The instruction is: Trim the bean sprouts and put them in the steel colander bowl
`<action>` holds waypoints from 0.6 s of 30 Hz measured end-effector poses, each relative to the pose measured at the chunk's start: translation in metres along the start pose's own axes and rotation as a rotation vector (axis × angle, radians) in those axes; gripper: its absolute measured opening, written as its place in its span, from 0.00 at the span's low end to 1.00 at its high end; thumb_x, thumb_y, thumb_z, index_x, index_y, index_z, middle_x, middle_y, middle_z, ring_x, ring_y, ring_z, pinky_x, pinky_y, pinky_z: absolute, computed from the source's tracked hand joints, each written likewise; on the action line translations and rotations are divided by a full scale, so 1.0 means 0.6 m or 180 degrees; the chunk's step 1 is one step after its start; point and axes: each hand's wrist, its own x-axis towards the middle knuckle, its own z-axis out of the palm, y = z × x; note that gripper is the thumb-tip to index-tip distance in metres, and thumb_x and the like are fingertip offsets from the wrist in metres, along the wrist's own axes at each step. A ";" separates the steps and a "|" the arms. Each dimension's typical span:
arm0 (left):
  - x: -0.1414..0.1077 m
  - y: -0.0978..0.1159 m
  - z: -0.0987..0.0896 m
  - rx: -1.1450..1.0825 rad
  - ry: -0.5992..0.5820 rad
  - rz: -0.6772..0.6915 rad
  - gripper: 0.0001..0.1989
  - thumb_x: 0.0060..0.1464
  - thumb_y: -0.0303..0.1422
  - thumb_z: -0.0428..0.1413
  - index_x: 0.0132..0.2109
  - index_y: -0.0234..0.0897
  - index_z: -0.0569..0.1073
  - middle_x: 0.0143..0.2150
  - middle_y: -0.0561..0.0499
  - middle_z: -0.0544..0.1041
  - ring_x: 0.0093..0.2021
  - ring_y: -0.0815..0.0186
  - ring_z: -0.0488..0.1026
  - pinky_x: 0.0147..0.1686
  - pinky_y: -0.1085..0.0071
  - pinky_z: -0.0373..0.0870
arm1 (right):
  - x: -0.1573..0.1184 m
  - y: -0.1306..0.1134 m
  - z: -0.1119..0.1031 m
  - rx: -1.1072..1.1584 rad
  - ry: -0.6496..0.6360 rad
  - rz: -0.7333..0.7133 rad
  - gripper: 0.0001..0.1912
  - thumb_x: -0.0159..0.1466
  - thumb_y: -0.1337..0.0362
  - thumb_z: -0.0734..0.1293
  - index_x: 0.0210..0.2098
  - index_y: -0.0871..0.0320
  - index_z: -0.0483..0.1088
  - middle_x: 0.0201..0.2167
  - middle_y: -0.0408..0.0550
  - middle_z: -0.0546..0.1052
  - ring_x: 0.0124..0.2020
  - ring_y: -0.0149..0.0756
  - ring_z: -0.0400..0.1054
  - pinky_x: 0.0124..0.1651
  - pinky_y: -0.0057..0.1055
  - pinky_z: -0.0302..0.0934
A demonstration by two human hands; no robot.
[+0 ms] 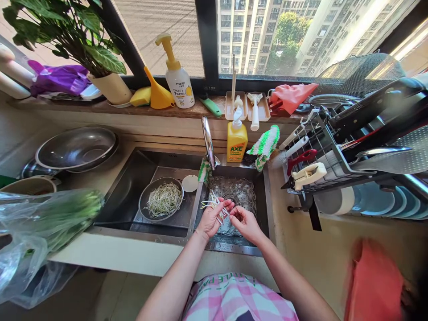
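Observation:
Over the right sink basin (266,209), my left hand (214,218) is closed around a small bunch of white bean sprouts (210,203), whose ends stick out past the fingers. Close against it, my right hand (245,223) has its fingers drawn together in a pinch at the lower tips of the bunch; the exact bit between them is too small to see well. Loose sprout bits (245,189) lie in the water of that basin. In the left basin (123,187), a round metal bowl (142,212) holds a heap of bean sprouts (163,199).
A faucet (207,142) rises behind the divider, beside a yellow detergent bottle (236,142). To the right stands a dish rack (334,147) with knives and bowls. Bagged green vegetables (67,218) lie on the left counter, near a pan (76,147). A red cloth-like item (374,281) is lower right.

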 end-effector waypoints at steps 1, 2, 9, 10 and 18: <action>-0.001 -0.001 0.001 0.0022 0.0007 -0.0006 0.11 0.48 0.26 0.56 0.40 0.35 0.65 0.38 0.46 0.77 0.42 0.62 0.73 0.48 0.63 0.64 | 0.000 0.001 0.000 -0.0020 0.0027 -0.0016 0.04 0.56 0.64 0.60 0.26 0.59 0.63 0.23 0.40 0.65 0.24 0.27 0.58 0.27 0.23 0.53; -0.001 -0.002 0.003 0.0040 0.0012 -0.0013 0.11 0.48 0.26 0.56 0.40 0.35 0.65 0.39 0.46 0.76 0.42 0.61 0.73 0.48 0.62 0.64 | 0.000 0.002 0.001 -0.0068 0.0045 -0.0033 0.05 0.55 0.65 0.60 0.25 0.58 0.62 0.22 0.39 0.65 0.23 0.27 0.57 0.26 0.23 0.53; -0.001 -0.008 0.008 0.0053 0.0067 0.0092 0.09 0.48 0.25 0.56 0.39 0.34 0.66 0.35 0.47 0.77 0.40 0.63 0.74 0.50 0.62 0.62 | 0.004 0.011 0.007 -0.0410 0.0545 0.0016 0.06 0.52 0.69 0.58 0.20 0.58 0.57 0.17 0.37 0.58 0.20 0.26 0.52 0.22 0.22 0.47; -0.001 -0.006 0.008 -0.0008 0.0057 0.0137 0.09 0.48 0.25 0.55 0.38 0.34 0.66 0.34 0.47 0.77 0.40 0.63 0.74 0.51 0.62 0.62 | 0.006 0.017 0.003 -0.0343 0.0632 0.0091 0.06 0.52 0.68 0.58 0.20 0.58 0.57 0.17 0.37 0.58 0.20 0.26 0.53 0.23 0.22 0.48; 0.001 0.021 0.001 -0.0869 -0.0106 0.0010 0.05 0.54 0.29 0.49 0.34 0.35 0.70 0.48 0.48 0.73 0.52 0.60 0.66 0.54 0.57 0.57 | 0.002 0.062 -0.051 -0.1086 0.0457 0.0459 0.04 0.52 0.67 0.64 0.30 0.57 0.66 0.23 0.42 0.67 0.24 0.30 0.61 0.29 0.27 0.56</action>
